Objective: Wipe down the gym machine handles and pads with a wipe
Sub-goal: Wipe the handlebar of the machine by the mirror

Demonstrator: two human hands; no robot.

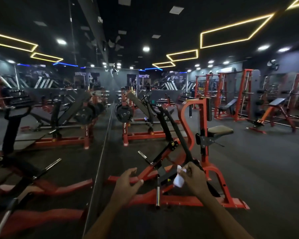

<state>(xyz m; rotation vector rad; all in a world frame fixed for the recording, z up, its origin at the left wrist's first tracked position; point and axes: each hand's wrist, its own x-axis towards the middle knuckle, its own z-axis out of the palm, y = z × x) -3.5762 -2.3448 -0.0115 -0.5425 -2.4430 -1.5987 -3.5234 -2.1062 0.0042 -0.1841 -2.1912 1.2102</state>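
Observation:
A red-framed gym machine (190, 107) stands in front of me, with a long black lever arm (176, 133) slanting down toward me. My right hand (195, 178) grips a crumpled white wipe (178, 180) and holds it against the lower end of that black arm. My left hand (128, 181) hovers to the left above the red base frame, fingers loosely curled, holding nothing. The machine's black seat pad (220, 130) sits to the right, untouched. A chrome plate peg (157, 192) sticks out below my hands.
A mirror wall (41, 118) runs along the left and reflects the machines. More red machines with a weight plate (124, 113) stand behind. Benches (276, 102) and racks (221, 94) fill the far right. Dark rubber floor (257, 161) lies open to the right.

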